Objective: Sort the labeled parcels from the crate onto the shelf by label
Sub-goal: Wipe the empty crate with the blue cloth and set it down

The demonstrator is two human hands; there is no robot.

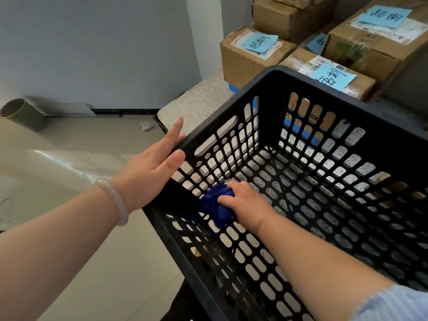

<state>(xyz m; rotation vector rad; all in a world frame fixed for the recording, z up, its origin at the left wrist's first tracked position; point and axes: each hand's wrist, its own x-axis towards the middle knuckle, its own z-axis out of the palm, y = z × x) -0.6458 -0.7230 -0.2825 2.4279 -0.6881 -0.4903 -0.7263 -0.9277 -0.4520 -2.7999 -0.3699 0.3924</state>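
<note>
A black slotted plastic crate (342,107) fills the lower right of the head view, resting on a speckled surface. No parcels lie inside it. My left hand (152,167) rests with straight fingers against the outside of the crate's left rim, thumb on the edge. My right hand (245,205) is inside the crate near its left corner and grips a crumpled dark blue cloth (215,205) against the crate floor. Behind the crate stand several cardboard parcels with blue handwritten labels: one at the back left (245,59), one just past the far rim (328,75), a larger one at the upper right (379,35).
The speckled surface (199,103) extends left of the parcels to a rounded edge. Beyond it lies tiled floor with a dark green cylinder bin (23,114) by the wall and a scrap of white paper (146,126). Another brown box (289,12) sits at the top.
</note>
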